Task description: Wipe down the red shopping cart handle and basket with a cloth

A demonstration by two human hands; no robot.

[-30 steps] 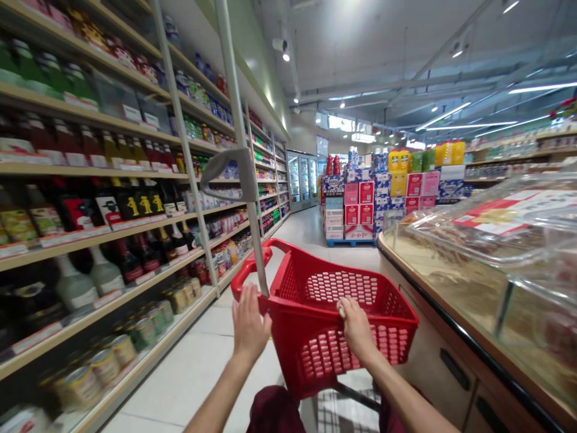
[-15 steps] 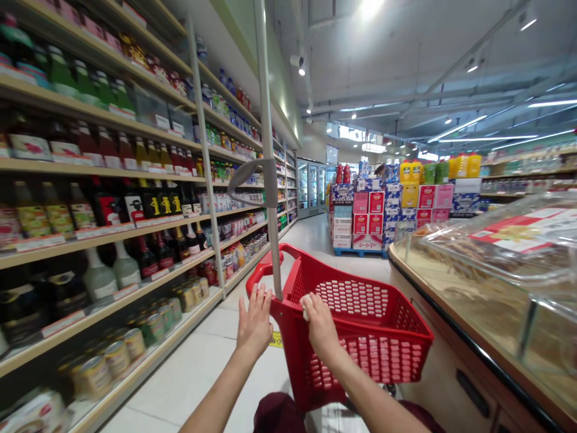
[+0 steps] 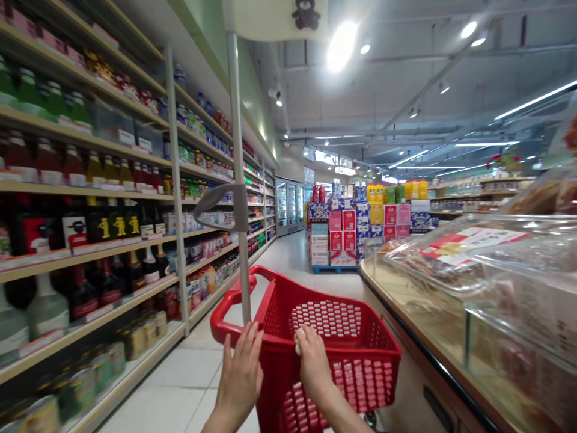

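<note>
A red plastic shopping trolley with a perforated basket stands in front of me. My left hand lies on its near corner, fingers stretched and slightly apart, below the red handle loop. My right hand is closed at the basket's near rim, with a small crumpled white wad, perhaps tissue, showing between its fingers. A grey metal pole rises from the trolley beside my left fingertips. It carries a grey looped bracket and a pale board with a bear picture.
Shelves of bottles and cans run along the left. A display counter with clear packs borders the right, close to the basket. Stacked boxes on a blue pallet stand ahead; glass-door coolers line the back. Tiled floor lies between.
The trolley and both hands sit lower and further left in view. The pale board has come into sight at the top. The nearby shelves have slid left; both hands stay on the trolley.
</note>
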